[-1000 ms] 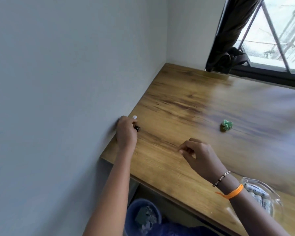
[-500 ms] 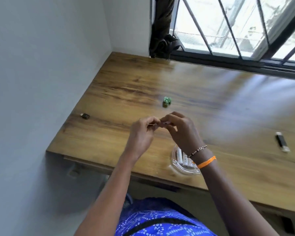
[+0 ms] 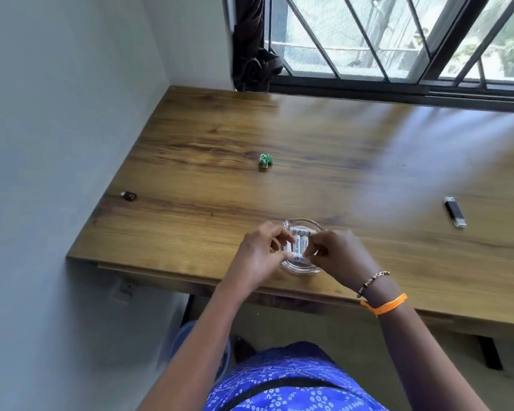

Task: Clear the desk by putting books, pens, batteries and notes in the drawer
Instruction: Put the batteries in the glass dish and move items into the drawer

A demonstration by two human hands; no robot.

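A clear glass dish [image 3: 301, 269] sits near the front edge of the wooden desk [image 3: 339, 173] and holds several white batteries [image 3: 298, 241]. Both of my hands are over the dish. My left hand [image 3: 258, 256] curls in from the left, thumb and forefinger at a battery lying across the dish's near side. My right hand [image 3: 337, 256] comes in from the right and pinches the other end of that battery. No drawer is in view.
A small green crumpled thing [image 3: 265, 160] lies mid-desk. A tiny black adapter [image 3: 128, 196] sits by the left wall [image 3: 57, 143]. A black USB stick [image 3: 455, 215] lies at the right. A barred window [image 3: 398, 40] and dark curtain [image 3: 254, 48] stand behind.
My left hand left the black adapter by the wall and met the right hand in mid-air. Both hands have since dropped onto the battery dish. The view swung right.
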